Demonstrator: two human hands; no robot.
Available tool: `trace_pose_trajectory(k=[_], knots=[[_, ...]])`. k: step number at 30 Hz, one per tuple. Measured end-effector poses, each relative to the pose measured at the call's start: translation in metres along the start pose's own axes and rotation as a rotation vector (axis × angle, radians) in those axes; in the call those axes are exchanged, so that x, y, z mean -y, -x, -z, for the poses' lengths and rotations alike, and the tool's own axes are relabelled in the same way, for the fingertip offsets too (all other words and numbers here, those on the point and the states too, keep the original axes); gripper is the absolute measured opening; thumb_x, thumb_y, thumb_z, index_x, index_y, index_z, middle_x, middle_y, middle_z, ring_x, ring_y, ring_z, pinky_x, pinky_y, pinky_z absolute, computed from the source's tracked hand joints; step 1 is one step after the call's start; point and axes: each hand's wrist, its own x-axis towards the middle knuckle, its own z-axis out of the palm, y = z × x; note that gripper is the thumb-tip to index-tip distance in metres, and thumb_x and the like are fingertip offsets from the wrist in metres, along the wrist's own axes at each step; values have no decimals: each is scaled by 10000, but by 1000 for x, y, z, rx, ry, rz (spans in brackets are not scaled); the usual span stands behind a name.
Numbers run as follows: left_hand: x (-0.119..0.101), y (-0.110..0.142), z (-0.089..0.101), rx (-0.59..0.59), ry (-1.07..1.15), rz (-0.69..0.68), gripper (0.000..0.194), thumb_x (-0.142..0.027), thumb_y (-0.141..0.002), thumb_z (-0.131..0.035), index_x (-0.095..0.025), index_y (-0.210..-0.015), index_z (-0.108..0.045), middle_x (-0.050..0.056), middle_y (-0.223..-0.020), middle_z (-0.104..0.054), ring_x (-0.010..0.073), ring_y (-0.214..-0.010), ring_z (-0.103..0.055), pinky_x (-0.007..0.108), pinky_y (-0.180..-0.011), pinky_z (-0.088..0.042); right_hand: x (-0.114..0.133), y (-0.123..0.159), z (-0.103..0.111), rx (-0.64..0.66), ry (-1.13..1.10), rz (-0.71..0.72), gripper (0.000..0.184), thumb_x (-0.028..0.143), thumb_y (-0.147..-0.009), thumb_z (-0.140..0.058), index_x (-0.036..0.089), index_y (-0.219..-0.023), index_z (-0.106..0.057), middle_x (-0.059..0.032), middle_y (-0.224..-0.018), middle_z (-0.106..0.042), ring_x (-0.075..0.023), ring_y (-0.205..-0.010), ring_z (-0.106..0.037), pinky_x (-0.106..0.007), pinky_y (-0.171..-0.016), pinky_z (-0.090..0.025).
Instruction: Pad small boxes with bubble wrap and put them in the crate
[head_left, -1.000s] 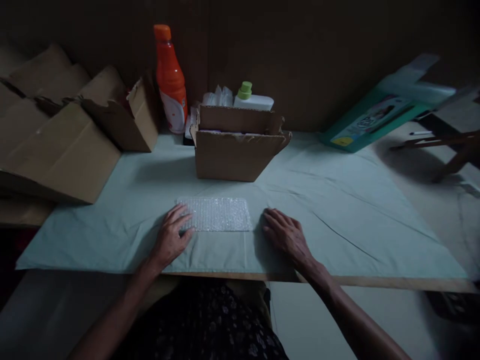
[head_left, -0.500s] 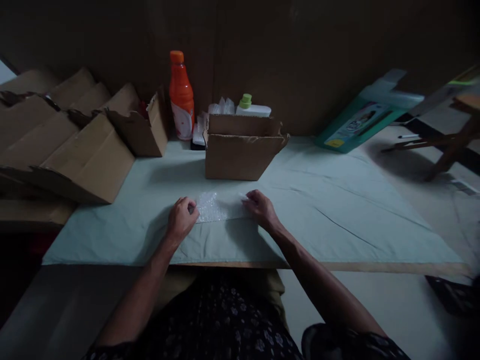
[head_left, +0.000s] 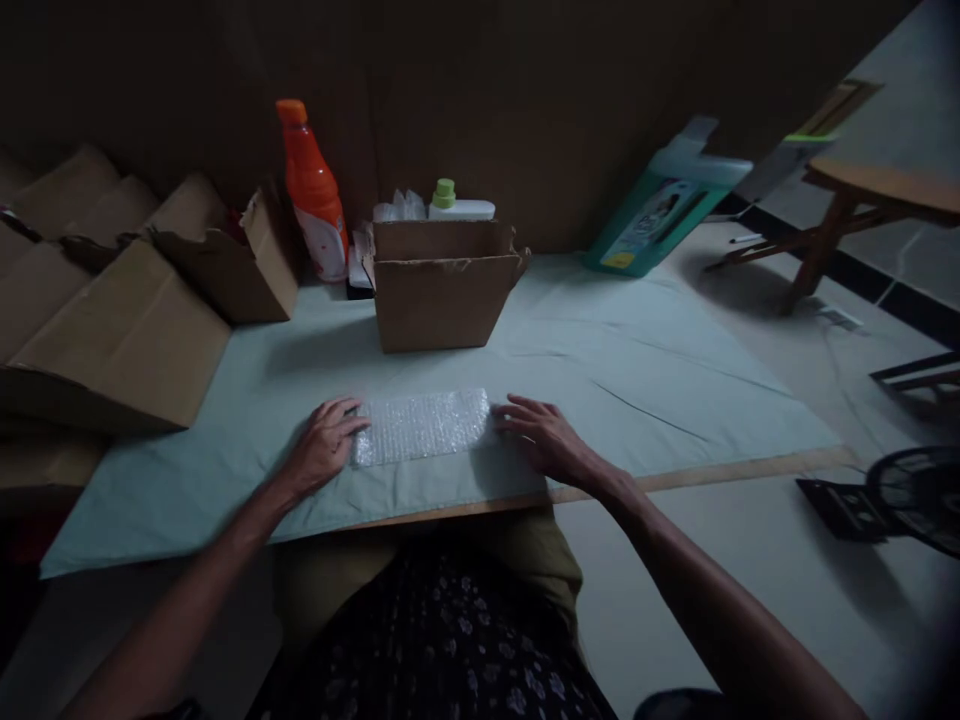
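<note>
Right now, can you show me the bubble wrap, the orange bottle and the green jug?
Bubble wrap [head_left: 421, 426]: head view, the middle of its top face.
Orange bottle [head_left: 310, 186]: head view, its orange side, below the cap.
Green jug [head_left: 651, 214]: head view, on its label.

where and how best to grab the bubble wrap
Probably pinch the bubble wrap by its two short ends, left hand from the left, right hand from the right: it lies flat and oblong on the cloth, those ends nearest the hands.
</note>
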Motion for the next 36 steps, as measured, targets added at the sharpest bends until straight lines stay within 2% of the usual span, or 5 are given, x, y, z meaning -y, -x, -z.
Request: trace_pose_trajectory(k=[4, 10, 13, 19, 36], knots=[[-19, 7, 2, -110, -116, -9, 441, -100, -838, -440, -224, -1161, -713, 88, -1301, -656, 264, -1259, -549, 503, -1111, -423, 1, -1, -4, -101, 49, -44, 444, 55, -840, -489, 236, -1172, -721, -82, -1319, -692, -295, -1337, -544, -538, -1023, -454], [-54, -21, -28, 49, -143, 20, 323, -176, -871, -519, -241, -1097, -740, 93, -1259, -672, 285, -1240, -553, 518, -1097, -427, 46, -54, -38, 36, 34, 291, 380, 242, -942, -589, 185, -1313, -649, -124, -1457, -586, -292, -1371, -508, -486, -1060, -442], [-48, -24, -37, 66, -153, 86, 290, -246, -874, -541, -229, -1088, -736, 108, -1241, -669, 284, -1170, -580, 523, -1063, -446, 26, -44, -45, 47, 44, 285, 379, 289, -956, -602, 167, -1312, -647, -133, -1455, -586, -304, -1374, -505, -490, -1071, -425], [-46, -13, -36, 102, -217, 54, 373, -343, -869, -549, -247, -1194, -704, 105, -1323, -632, 317, -1272, -523, 543, -1106, -393, -37, 1, -31, 2, -34, 277, 379, 284, -1011, -504, 217, -1368, -611, -90, -1479, -571, -284, -1389, -494, -493, -1080, -406], [-45, -10, -35, 105, -329, -76, 424, -354, -910, -519, -197, -1286, -634, 171, -1446, -524, 352, -1302, -504, 548, -1078, -403, -37, 3, -31, 44, -93, 255, 384, 299, -986, -565, 198, -1353, -616, -99, -1488, -561, -298, -1402, -472, -521, -1106, -396]])
